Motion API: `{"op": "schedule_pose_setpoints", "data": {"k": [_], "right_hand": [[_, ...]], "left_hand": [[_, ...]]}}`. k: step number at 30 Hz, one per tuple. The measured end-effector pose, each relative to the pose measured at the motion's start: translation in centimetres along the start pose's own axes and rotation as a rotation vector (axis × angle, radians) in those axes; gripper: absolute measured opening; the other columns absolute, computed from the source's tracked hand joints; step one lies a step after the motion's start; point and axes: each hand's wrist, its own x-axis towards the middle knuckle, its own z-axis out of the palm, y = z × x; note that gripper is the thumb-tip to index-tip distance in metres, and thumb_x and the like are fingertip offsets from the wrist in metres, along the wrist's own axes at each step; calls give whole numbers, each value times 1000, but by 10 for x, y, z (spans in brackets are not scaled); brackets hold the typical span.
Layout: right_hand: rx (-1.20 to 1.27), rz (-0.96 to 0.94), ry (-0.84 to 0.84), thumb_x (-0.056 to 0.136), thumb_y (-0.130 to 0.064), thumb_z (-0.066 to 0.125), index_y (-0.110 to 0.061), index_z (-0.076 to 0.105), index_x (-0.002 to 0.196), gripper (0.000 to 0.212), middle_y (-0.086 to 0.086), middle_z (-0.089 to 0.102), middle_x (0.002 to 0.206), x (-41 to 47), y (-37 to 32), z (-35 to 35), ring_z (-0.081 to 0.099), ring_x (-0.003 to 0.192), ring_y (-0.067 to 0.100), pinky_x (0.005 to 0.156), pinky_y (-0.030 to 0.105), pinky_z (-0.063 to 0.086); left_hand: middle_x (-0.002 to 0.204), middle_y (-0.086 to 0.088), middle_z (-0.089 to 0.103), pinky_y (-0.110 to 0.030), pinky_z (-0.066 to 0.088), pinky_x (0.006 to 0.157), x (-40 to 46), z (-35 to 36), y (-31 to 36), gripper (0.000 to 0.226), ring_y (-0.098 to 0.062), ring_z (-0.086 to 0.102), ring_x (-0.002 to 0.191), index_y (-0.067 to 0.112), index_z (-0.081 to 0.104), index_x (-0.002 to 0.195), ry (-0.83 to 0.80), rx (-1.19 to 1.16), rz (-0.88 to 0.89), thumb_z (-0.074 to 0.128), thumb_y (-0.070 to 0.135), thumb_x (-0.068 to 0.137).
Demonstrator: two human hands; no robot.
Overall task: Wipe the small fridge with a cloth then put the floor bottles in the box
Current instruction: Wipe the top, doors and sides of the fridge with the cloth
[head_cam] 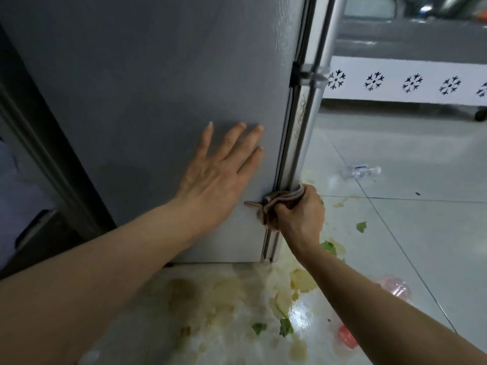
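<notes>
The fridge (158, 88) is plain grey; the cloth (279, 204) is brownish-beige. A white panel (395, 67) carries black snowflake-like marks. Pale floor tiles (408, 233) show yellowish smears and green leaf scraps (286, 326).

Fridge side (147, 83) matt grey, finely textured; cloth (274, 204) brown, soft; floor tiles (421, 233) glossy.

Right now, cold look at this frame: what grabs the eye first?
The two bare hands on the grey fridge: the left hand lies flat on its side panel, while the right hand grips a brownish cloth against the door edge low down. Next, the floor below is smeared with yellowish spill and green leaf scraps, and a clear bottle lies on its side further back.
</notes>
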Motion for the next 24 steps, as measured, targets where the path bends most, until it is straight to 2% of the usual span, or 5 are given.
{"op": "schedule_pose_setpoints", "data": {"k": [4, 9, 15, 19, 24], "right_hand": [[60, -69, 54, 71, -17, 69, -10, 54, 104, 37, 10, 61, 100, 15, -43, -26, 57, 88, 26, 75, 37, 48], [139, -160, 126, 70, -18, 71, -8, 59, 105, 38, 10, 65, 98, 38, -104, -65, 60, 92, 27, 82, 42, 50], [129, -161, 168, 68, -21, 73, -12, 60, 97, 32, 5, 66, 90, 53, -152, -94, 62, 85, 23, 76, 36, 52], [115, -151, 171, 67, -19, 71, -11, 61, 93, 30, 6, 66, 88, 56, -162, -100, 62, 83, 26, 77, 42, 52], [64, -159, 169, 66, -18, 71, -9, 59, 91, 29, 9, 66, 87, 61, -177, -109, 61, 84, 28, 75, 43, 51]], "left_hand": [[156, -6, -16, -58, -3, 111, 18, -29, -17, 72, -28, -9, 143, 15, 7, 147, 142, 23, -63, 37, 8, 82], [151, -1, -22, -58, -5, 111, 34, -58, -39, 87, -24, -9, 142, 18, -4, 147, 131, -12, -159, 52, 11, 80], [155, -3, -8, -58, -1, 112, 39, -85, -52, 77, -25, 3, 142, 16, 0, 148, 53, 17, -51, 47, 15, 87], [150, -4, 10, -54, 2, 112, 46, -104, -62, 77, -24, 15, 138, 15, 9, 146, 138, 8, 0, 52, 13, 82], [149, -4, 13, -53, -1, 112, 64, -130, -75, 76, -23, 17, 136, 17, 13, 144, 261, -9, -10, 53, 13, 79]]}}
